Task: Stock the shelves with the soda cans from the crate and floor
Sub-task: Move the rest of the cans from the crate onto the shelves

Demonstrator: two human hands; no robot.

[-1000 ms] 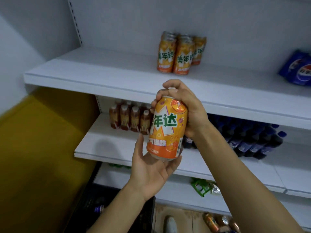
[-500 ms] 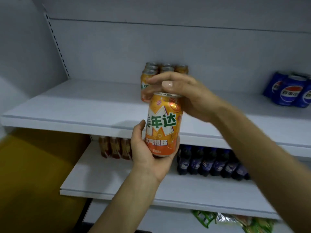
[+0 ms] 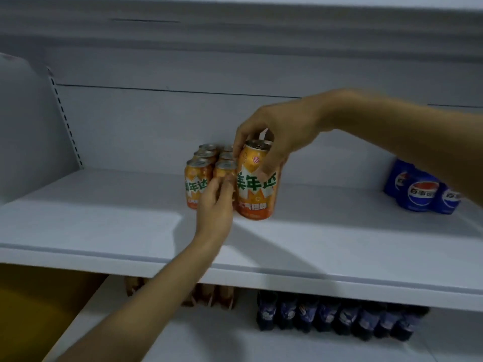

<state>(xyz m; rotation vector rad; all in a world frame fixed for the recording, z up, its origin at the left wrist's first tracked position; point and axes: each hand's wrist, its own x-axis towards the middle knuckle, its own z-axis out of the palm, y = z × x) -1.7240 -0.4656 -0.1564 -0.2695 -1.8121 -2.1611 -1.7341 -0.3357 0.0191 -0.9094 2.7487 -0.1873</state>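
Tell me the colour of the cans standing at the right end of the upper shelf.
Blue cans with a round red, white and blue logo; head view.

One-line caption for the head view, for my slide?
Right hand sets an orange can beside shelved orange cans; left hand steadies them.

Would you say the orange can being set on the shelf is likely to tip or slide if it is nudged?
Probably stable: the orange can stands upright near the shelf, gripped at its rim by the right hand. Its glossy wall and the smooth shelf suggest it would slide. On its side, it would likely roll.
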